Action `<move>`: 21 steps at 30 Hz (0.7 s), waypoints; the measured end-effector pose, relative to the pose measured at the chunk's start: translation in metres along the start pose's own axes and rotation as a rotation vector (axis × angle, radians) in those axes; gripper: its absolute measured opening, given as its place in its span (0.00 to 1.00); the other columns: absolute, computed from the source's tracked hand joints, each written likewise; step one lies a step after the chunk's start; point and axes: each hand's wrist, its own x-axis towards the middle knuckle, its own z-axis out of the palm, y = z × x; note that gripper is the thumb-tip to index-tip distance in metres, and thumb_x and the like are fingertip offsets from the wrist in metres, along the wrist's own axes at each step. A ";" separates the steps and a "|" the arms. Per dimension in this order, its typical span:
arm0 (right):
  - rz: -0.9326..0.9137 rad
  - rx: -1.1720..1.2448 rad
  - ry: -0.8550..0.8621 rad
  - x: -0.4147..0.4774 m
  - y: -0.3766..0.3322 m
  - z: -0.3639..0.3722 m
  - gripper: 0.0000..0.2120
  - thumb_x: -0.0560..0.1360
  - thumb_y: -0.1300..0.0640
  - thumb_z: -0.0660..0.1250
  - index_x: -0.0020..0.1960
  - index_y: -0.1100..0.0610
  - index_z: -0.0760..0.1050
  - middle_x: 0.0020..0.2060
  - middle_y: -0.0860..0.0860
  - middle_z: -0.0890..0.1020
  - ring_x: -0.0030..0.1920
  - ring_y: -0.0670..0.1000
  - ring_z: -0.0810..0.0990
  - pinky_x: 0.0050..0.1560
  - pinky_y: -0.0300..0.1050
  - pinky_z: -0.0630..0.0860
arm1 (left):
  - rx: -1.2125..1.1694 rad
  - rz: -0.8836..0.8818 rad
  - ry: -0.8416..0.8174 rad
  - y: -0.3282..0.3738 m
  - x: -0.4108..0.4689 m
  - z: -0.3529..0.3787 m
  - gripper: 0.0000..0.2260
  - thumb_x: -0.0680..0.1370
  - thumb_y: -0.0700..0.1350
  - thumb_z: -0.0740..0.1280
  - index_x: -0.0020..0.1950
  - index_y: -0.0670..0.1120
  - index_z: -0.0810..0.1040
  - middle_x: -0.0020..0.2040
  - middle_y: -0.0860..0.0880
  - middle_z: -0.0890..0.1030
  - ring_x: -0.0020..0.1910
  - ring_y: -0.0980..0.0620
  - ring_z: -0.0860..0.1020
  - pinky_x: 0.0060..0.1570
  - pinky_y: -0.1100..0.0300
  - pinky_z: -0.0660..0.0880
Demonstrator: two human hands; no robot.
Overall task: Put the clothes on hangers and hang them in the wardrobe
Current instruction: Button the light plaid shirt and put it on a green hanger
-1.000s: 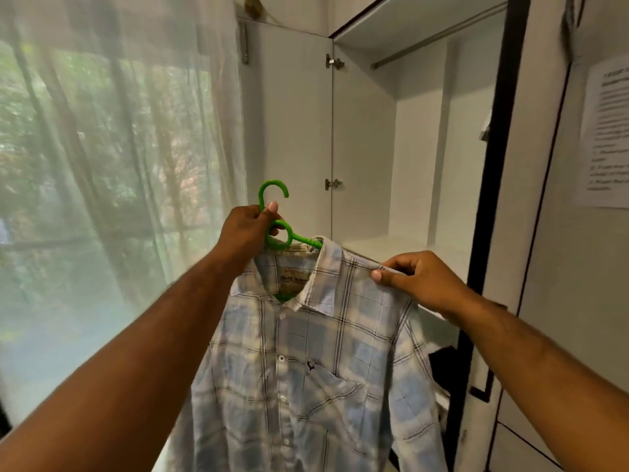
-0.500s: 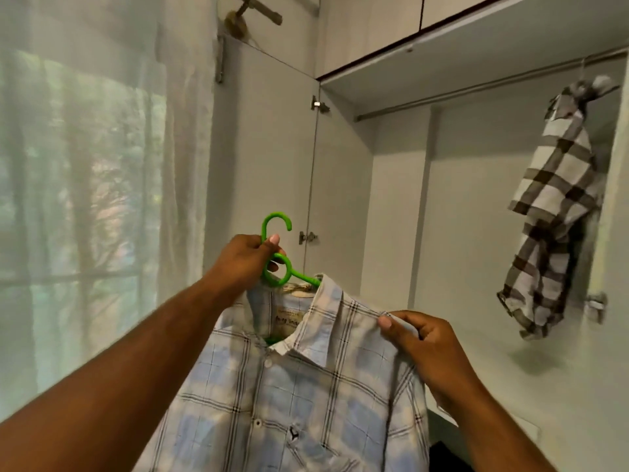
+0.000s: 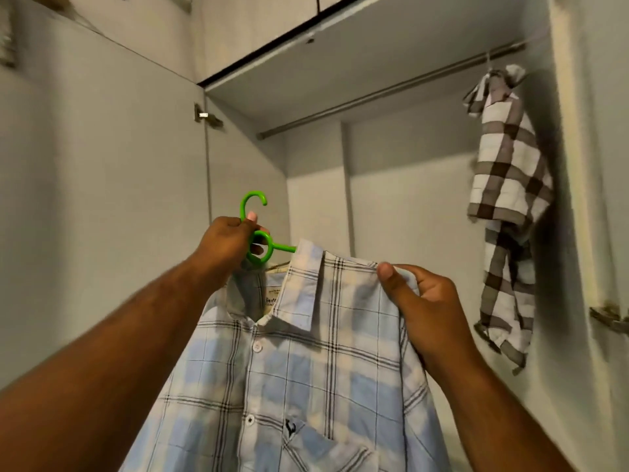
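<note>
The light is dim and soft, with a grey-green tint over the whole wardrobe (image 3: 245, 158). It comes from the left. The brown checked shirt (image 3: 507, 185) on the rail (image 3: 374, 93) throws a dark shadow to its right, and a band of shadow lies across the upper back wall (image 3: 408, 148). The green hanger (image 3: 253, 206) is the most saturated thing and quite sharp. The pale blue shirt (image 3: 306, 369) is evenly lit. Motion blur smears both forearms, the left hand (image 3: 228, 243), the right hand (image 3: 422, 301) and the hinge (image 3: 609, 316) at the right border. Straight edges bend near the borders.
</note>
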 end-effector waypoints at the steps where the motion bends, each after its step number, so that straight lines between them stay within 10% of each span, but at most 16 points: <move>1: -0.031 -0.033 0.013 0.017 0.003 -0.003 0.11 0.78 0.48 0.68 0.46 0.54 0.85 0.39 0.49 0.88 0.41 0.46 0.86 0.41 0.38 0.79 | 0.005 0.009 -0.015 -0.002 0.018 0.012 0.19 0.85 0.51 0.59 0.49 0.39 0.82 0.40 0.44 0.83 0.38 0.49 0.80 0.35 0.62 0.79; 8: -0.208 -0.298 0.065 0.152 0.011 -0.030 0.15 0.79 0.48 0.68 0.38 0.57 0.81 0.28 0.44 0.82 0.29 0.38 0.77 0.32 0.31 0.71 | 0.079 0.113 -0.115 -0.014 0.148 0.094 0.23 0.83 0.59 0.60 0.42 0.45 0.85 0.44 0.45 0.86 0.47 0.44 0.82 0.55 0.48 0.77; 11: -0.256 -0.417 0.122 0.200 0.012 -0.040 0.20 0.79 0.48 0.67 0.39 0.64 0.79 0.28 0.48 0.79 0.28 0.41 0.74 0.31 0.32 0.70 | 0.047 0.183 -0.146 -0.014 0.192 0.127 0.20 0.82 0.60 0.62 0.41 0.48 0.84 0.47 0.45 0.86 0.48 0.44 0.82 0.49 0.54 0.77; 17: -0.295 -0.685 0.300 0.289 0.023 -0.062 0.21 0.79 0.43 0.69 0.42 0.61 0.82 0.37 0.60 0.85 0.40 0.62 0.83 0.48 0.60 0.80 | 0.085 0.415 -0.151 -0.004 0.261 0.186 0.18 0.82 0.57 0.64 0.52 0.43 0.83 0.51 0.45 0.84 0.52 0.44 0.81 0.54 0.52 0.77; 21: -0.282 -0.828 0.422 0.340 0.026 -0.068 0.21 0.79 0.45 0.69 0.42 0.64 0.81 0.38 0.62 0.84 0.40 0.62 0.84 0.50 0.60 0.80 | 0.135 0.578 -0.208 0.003 0.290 0.216 0.16 0.83 0.56 0.63 0.59 0.45 0.81 0.52 0.49 0.80 0.52 0.50 0.76 0.49 0.59 0.69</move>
